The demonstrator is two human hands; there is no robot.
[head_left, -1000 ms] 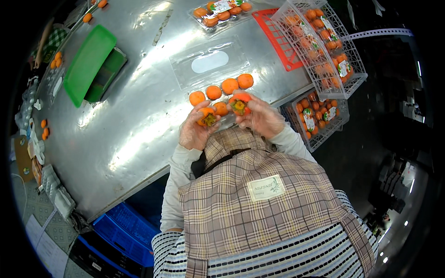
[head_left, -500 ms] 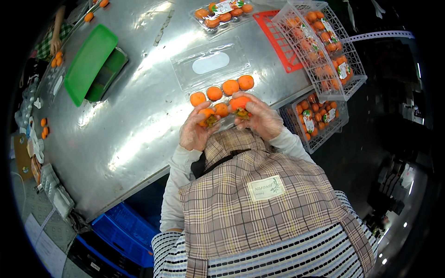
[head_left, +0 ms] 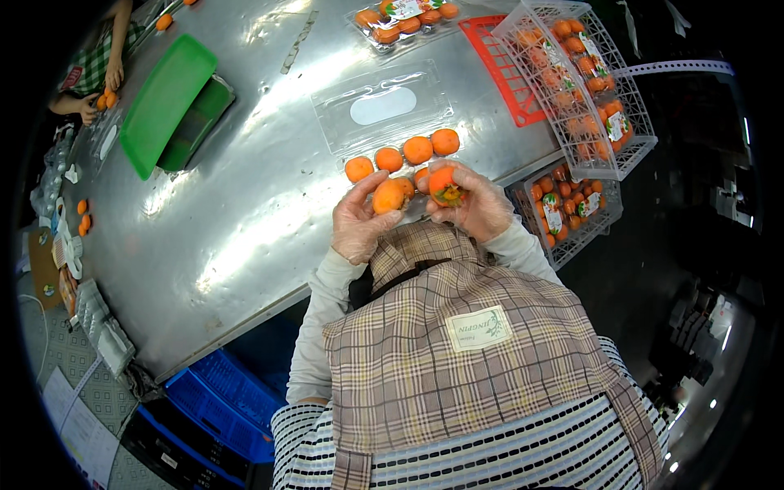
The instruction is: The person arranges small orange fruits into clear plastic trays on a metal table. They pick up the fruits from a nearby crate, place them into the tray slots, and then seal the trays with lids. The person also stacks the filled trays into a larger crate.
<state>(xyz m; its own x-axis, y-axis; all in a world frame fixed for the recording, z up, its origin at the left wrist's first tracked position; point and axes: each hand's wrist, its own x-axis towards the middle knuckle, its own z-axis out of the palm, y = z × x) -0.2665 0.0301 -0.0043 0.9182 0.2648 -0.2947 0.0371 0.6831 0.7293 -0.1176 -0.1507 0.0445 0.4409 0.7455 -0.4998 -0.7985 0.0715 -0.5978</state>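
Two persimmons are raised in front of me, one in each gloved hand. My left hand (head_left: pixel 359 219) is closed around a persimmon (head_left: pixel 389 198) with its smooth side toward me. In my right hand (head_left: pixel 478 206) is another persimmon (head_left: pixel 447 186), its leafy green-brown calyx showing. Just beyond lies an open clear plastic clamshell (head_left: pixel 331 122) with an oval label inside the lid. Its far row holds several persimmons (head_left: pixel 417 149). More fruit sits in the near row, partly hidden by my hands and the held fruit.
A green bin (head_left: pixel 167 106) stands tilted at left on the metal table (head_left: pixel 253 180). A filled clamshell (head_left: pixel 404 20) lies at the back. Crates of packed persimmons (head_left: pixel 572 90) and a red basket (head_left: pixel 506 73) are at right. Another person's hands (head_left: pixel 113 77) reach in at far left.
My left hand has turned its persimmon so the calyx faces away. The view has shifted slightly. At far left, the other person's second hand has come into view by the fruit.
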